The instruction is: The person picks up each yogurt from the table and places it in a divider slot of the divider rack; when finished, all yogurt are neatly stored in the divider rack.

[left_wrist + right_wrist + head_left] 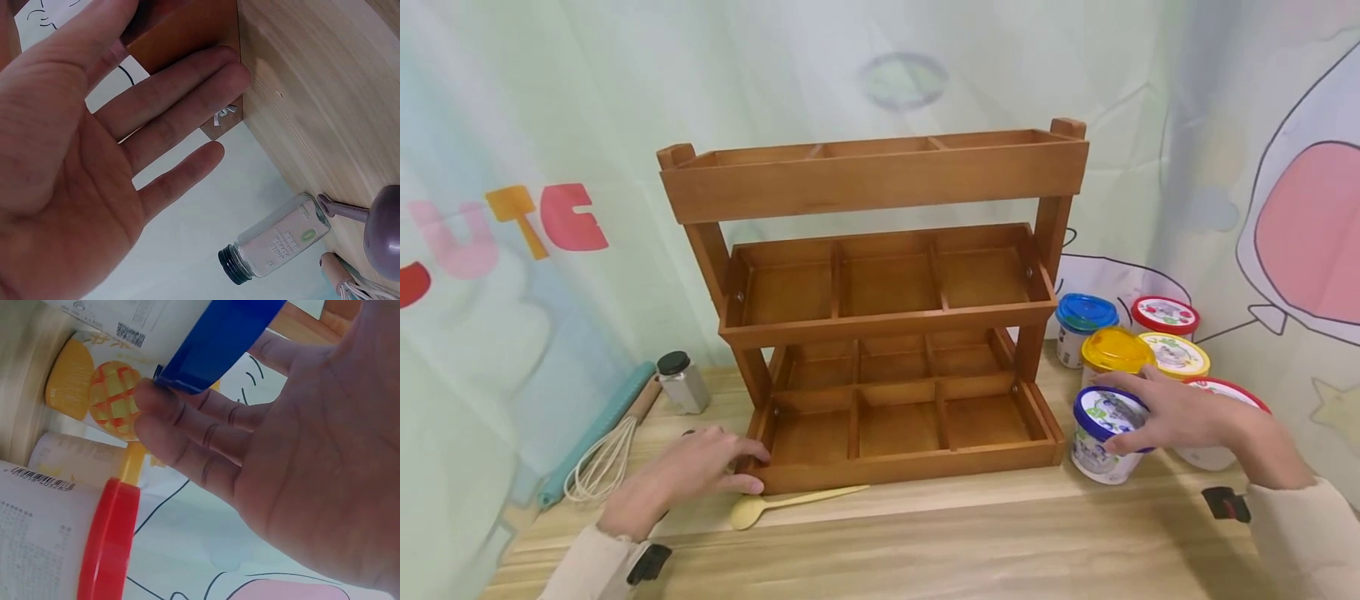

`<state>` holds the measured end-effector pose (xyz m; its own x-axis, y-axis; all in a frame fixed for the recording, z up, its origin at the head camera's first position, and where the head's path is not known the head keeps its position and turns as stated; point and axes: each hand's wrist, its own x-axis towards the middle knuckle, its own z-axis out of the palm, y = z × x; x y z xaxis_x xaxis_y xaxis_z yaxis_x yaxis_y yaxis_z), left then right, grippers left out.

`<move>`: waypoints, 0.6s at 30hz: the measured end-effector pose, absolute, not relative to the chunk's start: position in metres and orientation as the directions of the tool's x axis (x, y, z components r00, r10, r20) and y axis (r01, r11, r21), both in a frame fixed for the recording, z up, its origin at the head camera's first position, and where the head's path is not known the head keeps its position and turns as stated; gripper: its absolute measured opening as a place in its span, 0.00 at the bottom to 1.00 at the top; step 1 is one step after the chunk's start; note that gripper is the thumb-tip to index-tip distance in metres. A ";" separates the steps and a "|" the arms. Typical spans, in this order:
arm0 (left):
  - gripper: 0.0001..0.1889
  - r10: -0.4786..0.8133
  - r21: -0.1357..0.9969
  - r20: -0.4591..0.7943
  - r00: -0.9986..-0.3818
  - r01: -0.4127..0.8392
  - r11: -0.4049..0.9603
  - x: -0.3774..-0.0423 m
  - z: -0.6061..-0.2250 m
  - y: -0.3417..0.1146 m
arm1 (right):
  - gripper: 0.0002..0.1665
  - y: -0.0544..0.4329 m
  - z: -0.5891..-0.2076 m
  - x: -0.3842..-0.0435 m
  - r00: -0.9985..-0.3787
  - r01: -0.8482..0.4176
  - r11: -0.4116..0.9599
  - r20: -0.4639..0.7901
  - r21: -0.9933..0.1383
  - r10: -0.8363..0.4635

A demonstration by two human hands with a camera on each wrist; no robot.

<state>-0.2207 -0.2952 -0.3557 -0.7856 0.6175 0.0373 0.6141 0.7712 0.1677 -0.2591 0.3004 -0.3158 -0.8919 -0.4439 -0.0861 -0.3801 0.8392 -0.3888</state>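
My left hand [700, 462] touches the front left corner of a brown three-tier wooden rack [880, 187], thumb at the front and other fingers extended along the side. In the left wrist view, those fingers [181, 119] look nearly straight beside the wood. A pale yellow spoon [805, 498] lies along the rack's front edge by that thumb. My right hand [1187, 412] grips a white tub with a dark blue lid [1108, 450], thumb and fingers spanning the lid. In the right wrist view, fingertips meet the blue rim [219, 347]. The tub stands right of the rack.
Behind the right hand cluster tubs with a blue lid [1086, 310], yellow lids [1117, 350] and red lids [1165, 315]. On the left are a black-capped jar [683, 385], a whisk [602, 458], a teal rolling pin [597, 429] and a purple round-ended utensil [384, 231]. A printed curtain hangs behind.
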 end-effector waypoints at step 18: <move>0.19 0.629 0.124 0.027 -0.777 0.627 0.769 -0.220 -0.354 -0.293 | 0.44 0.278 -0.298 -0.246 -0.874 -0.432 0.818 -0.047 -0.380 -0.483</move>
<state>-0.2195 -0.2932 -0.3541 -0.7767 0.6293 0.0270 0.6272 0.7688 0.1244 -0.2455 0.2783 -0.2979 -0.8741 -0.4834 -0.0471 -0.4319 0.8180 -0.3800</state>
